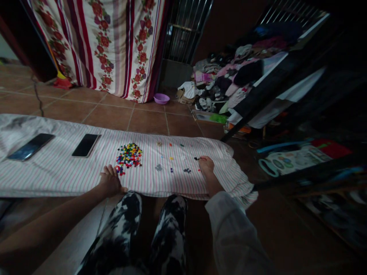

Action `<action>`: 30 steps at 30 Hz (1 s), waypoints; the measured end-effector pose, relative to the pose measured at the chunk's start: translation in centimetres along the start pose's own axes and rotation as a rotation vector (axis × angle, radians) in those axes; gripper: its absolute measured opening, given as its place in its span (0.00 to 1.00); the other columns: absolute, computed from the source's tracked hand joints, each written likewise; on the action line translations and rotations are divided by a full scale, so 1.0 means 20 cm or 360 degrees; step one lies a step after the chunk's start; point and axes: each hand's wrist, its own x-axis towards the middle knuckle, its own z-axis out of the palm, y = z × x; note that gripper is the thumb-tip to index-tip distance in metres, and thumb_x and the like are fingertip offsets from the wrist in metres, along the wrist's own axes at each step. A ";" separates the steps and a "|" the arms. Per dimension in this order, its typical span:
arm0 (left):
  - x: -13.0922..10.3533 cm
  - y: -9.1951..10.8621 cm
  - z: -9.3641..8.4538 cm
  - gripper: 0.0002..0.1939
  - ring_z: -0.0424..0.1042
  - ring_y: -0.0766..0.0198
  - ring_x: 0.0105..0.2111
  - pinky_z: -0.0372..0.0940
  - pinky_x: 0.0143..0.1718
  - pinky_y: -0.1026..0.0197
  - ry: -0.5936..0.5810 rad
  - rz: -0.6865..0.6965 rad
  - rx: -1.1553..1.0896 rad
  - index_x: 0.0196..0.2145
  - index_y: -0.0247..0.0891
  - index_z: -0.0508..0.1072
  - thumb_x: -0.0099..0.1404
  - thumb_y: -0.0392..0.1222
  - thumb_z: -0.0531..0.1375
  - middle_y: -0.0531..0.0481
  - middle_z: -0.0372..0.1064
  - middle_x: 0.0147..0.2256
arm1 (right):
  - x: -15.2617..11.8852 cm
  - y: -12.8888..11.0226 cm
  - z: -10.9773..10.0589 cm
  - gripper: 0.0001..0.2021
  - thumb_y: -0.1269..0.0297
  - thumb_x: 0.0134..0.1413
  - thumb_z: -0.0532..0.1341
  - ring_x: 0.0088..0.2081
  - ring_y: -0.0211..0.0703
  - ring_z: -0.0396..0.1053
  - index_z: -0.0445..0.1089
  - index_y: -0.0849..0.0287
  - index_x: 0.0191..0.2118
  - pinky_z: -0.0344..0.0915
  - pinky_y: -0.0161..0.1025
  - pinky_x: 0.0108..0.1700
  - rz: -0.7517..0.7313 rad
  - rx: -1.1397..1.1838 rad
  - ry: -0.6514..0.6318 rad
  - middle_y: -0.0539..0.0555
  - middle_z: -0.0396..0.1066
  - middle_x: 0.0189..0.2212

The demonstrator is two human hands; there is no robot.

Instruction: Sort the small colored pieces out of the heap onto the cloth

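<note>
A mixed pile of small coloured pieces (129,156) lies on a striped cloth (71,173). My left hand (109,181) rests flat at the cloth's near edge, just below the pile, its fingers apart and nothing in it. Right of the pile sit small separate groups, among them grey pieces (158,167), yellow pieces (171,158), dark grey pieces (187,170) and black pieces (196,158). Beside the black pieces, my right hand (206,165) has its fingers pressed together; whatever they hold is too small to name.
Two phones, one dark (31,147) and one pale-edged (86,145), lie on the cloth's left part. Beyond it, a purple basin (161,99) stands on the tiled floor by a floral curtain (114,46). Heaped clothes (226,76) are behind, right.
</note>
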 end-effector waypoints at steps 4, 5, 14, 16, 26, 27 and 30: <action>0.00 0.00 0.00 0.60 0.41 0.24 0.64 0.54 0.54 0.40 -0.0014 0.0011 0.0023 0.63 0.12 0.44 0.55 0.74 0.47 0.14 0.37 0.63 | 0.03 -0.01 0.00 0.12 0.73 0.41 0.57 0.37 0.44 0.73 0.76 0.60 0.32 0.67 0.38 0.45 0.0020 -0.0137 -0.0018 0.55 0.76 0.31; 0.00 0.00 0.00 0.61 0.41 0.24 0.64 0.54 0.54 0.40 -0.0011 0.0013 0.0016 0.63 0.12 0.44 0.54 0.74 0.47 0.14 0.37 0.63 | 0.03 -0.02 0.01 0.12 0.73 0.41 0.56 0.38 0.44 0.73 0.76 0.59 0.32 0.67 0.38 0.46 0.0012 -0.0164 -0.0029 0.55 0.76 0.32; 0.00 0.00 0.00 0.59 0.42 0.25 0.64 0.54 0.54 0.41 -0.0028 0.0025 0.0081 0.63 0.12 0.45 0.56 0.74 0.46 0.14 0.37 0.63 | 0.07 -0.03 0.02 0.15 0.74 0.44 0.55 0.41 0.45 0.74 0.78 0.59 0.33 0.66 0.37 0.47 -0.0054 -0.0310 -0.0177 0.56 0.78 0.36; 0.00 0.00 -0.01 0.59 0.42 0.24 0.63 0.54 0.54 0.41 -0.0040 0.0030 0.0095 0.63 0.12 0.44 0.56 0.73 0.46 0.14 0.38 0.63 | 0.07 -0.02 0.02 0.14 0.73 0.45 0.56 0.42 0.45 0.74 0.79 0.58 0.34 0.66 0.37 0.47 -0.0070 -0.0326 -0.0217 0.56 0.78 0.37; 0.02 0.00 0.02 0.60 0.42 0.23 0.63 0.54 0.53 0.40 0.0010 0.0014 0.0023 0.63 0.13 0.46 0.54 0.74 0.49 0.13 0.38 0.63 | 0.08 0.03 0.01 0.24 0.77 0.35 0.54 0.45 0.44 0.73 0.77 0.58 0.40 0.66 0.38 0.51 -0.0084 -0.0174 -0.0379 0.55 0.77 0.40; 0.02 -0.01 0.02 0.60 0.42 0.23 0.63 0.54 0.53 0.39 0.0016 0.0020 0.0011 0.63 0.13 0.47 0.54 0.74 0.49 0.13 0.38 0.63 | 0.08 0.03 0.02 0.25 0.77 0.34 0.54 0.45 0.44 0.73 0.77 0.58 0.41 0.66 0.38 0.51 -0.0088 -0.0161 -0.0389 0.54 0.77 0.40; 0.02 -0.01 0.03 0.58 0.43 0.23 0.63 0.55 0.52 0.39 0.0042 0.0049 -0.0003 0.62 0.12 0.48 0.55 0.72 0.49 0.13 0.39 0.62 | 0.07 0.03 0.02 0.24 0.76 0.35 0.53 0.44 0.43 0.73 0.77 0.59 0.40 0.66 0.38 0.51 -0.0093 -0.0142 -0.0404 0.55 0.77 0.39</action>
